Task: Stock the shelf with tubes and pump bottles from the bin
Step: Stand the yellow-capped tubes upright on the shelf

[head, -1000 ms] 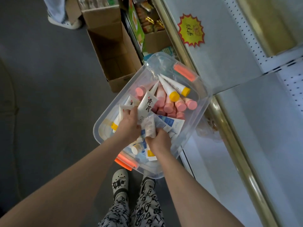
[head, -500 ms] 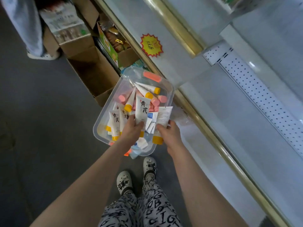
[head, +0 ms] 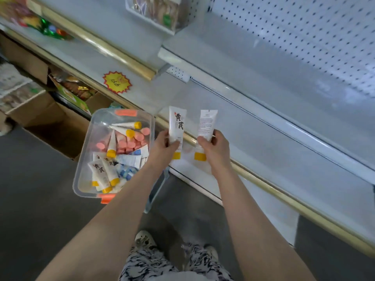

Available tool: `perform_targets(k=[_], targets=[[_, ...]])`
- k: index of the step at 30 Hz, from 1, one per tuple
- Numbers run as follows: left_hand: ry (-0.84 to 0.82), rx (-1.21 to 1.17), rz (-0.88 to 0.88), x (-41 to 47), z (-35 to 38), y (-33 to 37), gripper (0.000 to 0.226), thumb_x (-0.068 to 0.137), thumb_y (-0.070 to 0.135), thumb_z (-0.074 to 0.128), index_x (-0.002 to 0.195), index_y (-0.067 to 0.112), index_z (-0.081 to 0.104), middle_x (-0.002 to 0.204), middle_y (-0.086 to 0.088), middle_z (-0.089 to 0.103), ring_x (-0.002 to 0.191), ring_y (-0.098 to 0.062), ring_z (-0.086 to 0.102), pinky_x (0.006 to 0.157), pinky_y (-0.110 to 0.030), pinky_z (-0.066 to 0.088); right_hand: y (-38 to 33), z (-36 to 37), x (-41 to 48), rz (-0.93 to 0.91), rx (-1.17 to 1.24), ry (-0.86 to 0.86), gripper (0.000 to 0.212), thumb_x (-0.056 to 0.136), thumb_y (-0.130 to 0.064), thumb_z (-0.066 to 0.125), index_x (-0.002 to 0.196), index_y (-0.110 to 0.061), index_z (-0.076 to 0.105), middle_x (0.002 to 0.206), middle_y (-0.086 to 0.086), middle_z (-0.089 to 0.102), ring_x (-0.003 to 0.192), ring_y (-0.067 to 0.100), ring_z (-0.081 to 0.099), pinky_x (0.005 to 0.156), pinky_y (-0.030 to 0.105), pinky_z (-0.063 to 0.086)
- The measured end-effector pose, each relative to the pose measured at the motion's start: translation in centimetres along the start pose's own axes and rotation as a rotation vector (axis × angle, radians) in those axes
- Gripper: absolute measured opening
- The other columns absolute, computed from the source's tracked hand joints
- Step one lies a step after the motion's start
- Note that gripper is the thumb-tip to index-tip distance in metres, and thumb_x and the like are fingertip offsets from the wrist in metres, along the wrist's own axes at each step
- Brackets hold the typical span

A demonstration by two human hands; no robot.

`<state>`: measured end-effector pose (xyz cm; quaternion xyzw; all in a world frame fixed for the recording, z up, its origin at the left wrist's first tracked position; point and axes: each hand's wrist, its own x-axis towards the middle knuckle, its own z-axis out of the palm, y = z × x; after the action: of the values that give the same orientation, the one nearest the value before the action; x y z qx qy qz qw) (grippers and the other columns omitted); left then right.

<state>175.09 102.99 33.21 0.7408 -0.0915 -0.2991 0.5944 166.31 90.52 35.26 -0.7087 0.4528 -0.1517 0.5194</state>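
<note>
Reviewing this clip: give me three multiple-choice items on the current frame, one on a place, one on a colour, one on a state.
1. Where is the clear bin?
A. on the floor, left of the shelf
B. on the shelf
C. on a cardboard box

2. What colour are the caps of the held tubes?
A. pink
B. yellow
C. blue

3. What does each hand hold?
A. nothing
B. one tube
C. a pump bottle

Key: 1 A, bin sits beside the shelf; 2 B, both caps yellow; 3 B, left hand grips the left tube, right hand the right tube.

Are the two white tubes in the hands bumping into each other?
Apart. The head view shows the left tube and right tube with shelf visible between them.
</note>
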Motion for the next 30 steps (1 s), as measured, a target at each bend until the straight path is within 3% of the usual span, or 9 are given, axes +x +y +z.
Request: perform_targets(k=[3, 8, 11, 16, 21, 26, 30], targets=[[-0.085, 0.006, 0.058, -0.7, 3.3, 2.1, 0.03, 0.092, 0.013, 0.06, 0.122, 0.014, 0.056, 0.102, 0.004, 0.068, 0.095, -0.015, 0.065, 0.084, -0.029, 0.052, -0.2, -4.3, -0.2, -0.031, -0.001, 0.058, 0.036, 0.081, -0.024, 0.069, 0.115, -0.019, 0.061, 0.104, -0.002, 0.07, 0.091, 0.018, 0.068, 0.084, 0.045, 0.056], [-0.153, 0.003, 0.128, -2.5, 10.2, 5.2, 0.035, 0.09, 0.012, 0.062, 0.124, 0.017, 0.056, 0.106, 0.001, 0.07, 0.098, -0.019, 0.067, 0.089, -0.038, 0.053, 0.1, -12.4, -0.5, -0.069, 0.041, 0.132, 0.038, 0.083, -0.021, 0.068, 0.12, -0.02, 0.059, 0.11, -0.003, 0.069, 0.093, 0.014, 0.067, 0.085, 0.039, 0.056], [-0.199, 0.018, 0.183, -4.5, 15.1, 7.0, 0.038, 0.09, 0.013, 0.063, 0.127, 0.018, 0.055, 0.107, 0.002, 0.07, 0.097, -0.016, 0.067, 0.088, -0.035, 0.054, 0.8, -17.5, -0.8, -0.084, 0.075, 0.181, 0.039, 0.084, -0.021, 0.067, 0.121, -0.022, 0.058, 0.109, -0.005, 0.069, 0.095, 0.013, 0.067, 0.085, 0.037, 0.057], [-0.257, -0.002, 0.266, -7.9, 23.1, 9.2, 0.037, 0.088, 0.011, 0.064, 0.121, 0.024, 0.055, 0.104, 0.001, 0.07, 0.096, -0.017, 0.067, 0.087, -0.035, 0.054, 2.6, -26.0, -1.8, -0.125, 0.109, 0.258, 0.039, 0.086, -0.02, 0.067, 0.124, -0.02, 0.057, 0.109, -0.003, 0.068, 0.092, 0.012, 0.066, 0.075, 0.028, 0.055], [-0.319, 0.01, 0.345, -10.5, 30.5, 10.8, 0.043, 0.087, 0.014, 0.066, 0.128, 0.018, 0.055, 0.108, 0.0, 0.069, 0.095, -0.016, 0.067, 0.086, -0.035, 0.055, 5.0, -34.1, -2.6, -0.155, 0.118, 0.353, 0.038, 0.087, -0.02, 0.067, 0.124, -0.02, 0.057, 0.109, -0.003, 0.068, 0.091, 0.012, 0.065, 0.066, 0.018, 0.048], [-0.425, 0.014, 0.378, -13.0, 37.1, 11.5, 0.038, 0.085, 0.016, 0.067, 0.122, 0.018, 0.059, 0.107, 0.003, 0.07, 0.096, -0.018, 0.067, 0.086, -0.037, 0.055, 7.5, -41.1, -3.8, -0.152, 0.121, 0.453, 0.037, 0.086, -0.019, 0.068, 0.122, -0.019, 0.058, 0.109, 0.0, 0.07, 0.094, 0.016, 0.066, 0.08, 0.032, 0.055], [-0.522, 0.031, 0.427, -14.5, 41.6, 12.6, 0.031, 0.087, 0.013, 0.066, 0.117, 0.017, 0.061, 0.103, 0.002, 0.069, 0.088, -0.013, 0.064, 0.073, -0.023, 0.051, 9.1, -45.4, -4.4, -0.136, 0.128, 0.554, 0.03, 0.085, -0.019, 0.068, 0.114, -0.023, 0.06, 0.101, -0.002, 0.07, 0.091, 0.017, 0.067, 0.084, 0.04, 0.056]])
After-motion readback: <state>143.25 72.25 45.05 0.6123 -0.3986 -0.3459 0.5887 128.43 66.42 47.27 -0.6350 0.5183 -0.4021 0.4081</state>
